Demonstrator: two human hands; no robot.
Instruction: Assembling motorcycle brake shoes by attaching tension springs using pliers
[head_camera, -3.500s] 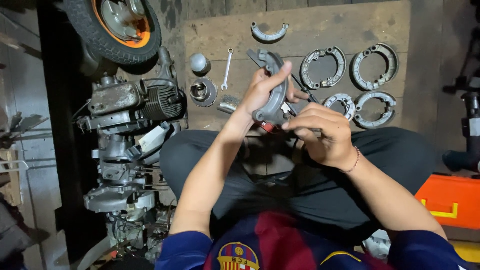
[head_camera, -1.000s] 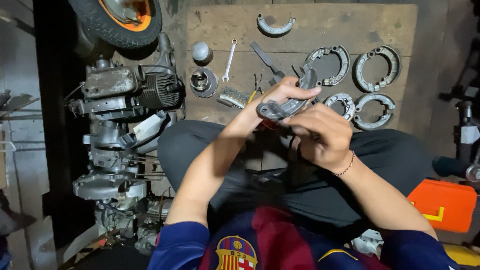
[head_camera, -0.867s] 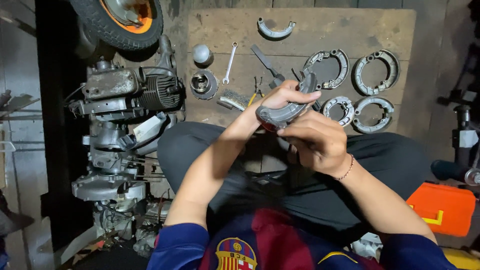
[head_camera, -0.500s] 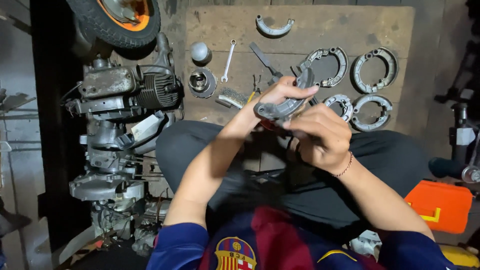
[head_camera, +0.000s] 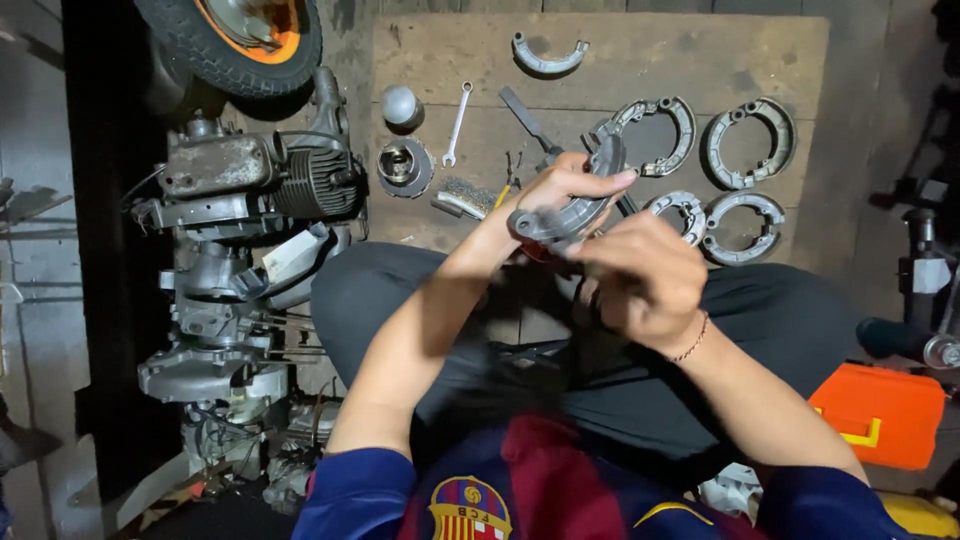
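I sit cross-legged facing a wooden board (head_camera: 780, 55) on the floor. My left hand (head_camera: 560, 190) grips a curved grey brake shoe (head_camera: 585, 200), held above my lap with its arc pointing up and to the right. My right hand (head_camera: 645, 275) is closed just below and to the right of the shoe, touching its lower end; what it holds is hidden by the fingers. Several more brake shoes lie on the board beyond my hands, such as a pair (head_camera: 748, 142) at the right and a single one (head_camera: 548, 58) at the top.
A small engine (head_camera: 255, 185) with a wheel (head_camera: 235, 35) lies at the left. On the board lie a spanner (head_camera: 456, 122), a piston (head_camera: 404, 166), a metal cap (head_camera: 400, 104) and a wire brush (head_camera: 465, 198). An orange case (head_camera: 880, 415) sits at the right.
The brake shoe has been turned in my hands from standing steeply to lying flatter, and my right hand has shifted a little along its lower end. The camera has moved slightly.
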